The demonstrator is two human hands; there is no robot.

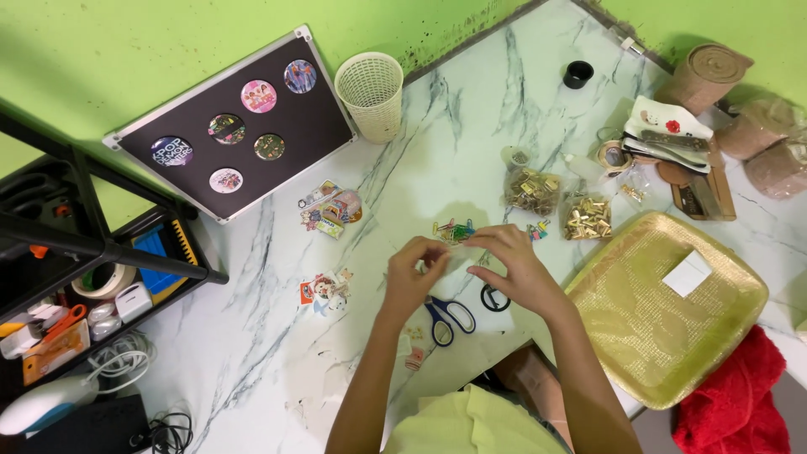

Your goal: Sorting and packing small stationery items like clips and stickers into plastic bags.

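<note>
Small clear plastic packet (450,256), hard to make out, sits pinched between the fingertips of both hands, left hand (414,273) and right hand (517,267), above blue-handled scissors (445,318) on the white marble tabletop (252,336). Just beyond the fingers lies a cluster of coloured paper clips (454,229); farther right, two bags of gold binder clips (559,204).

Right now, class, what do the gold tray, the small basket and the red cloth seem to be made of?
Gold tray: probably plastic or foil-faced, with a shiny textured sheen. Small basket: cream plastic, judging by its moulded lattice wall. Red cloth: soft fluffy fabric, like towelling.
</note>
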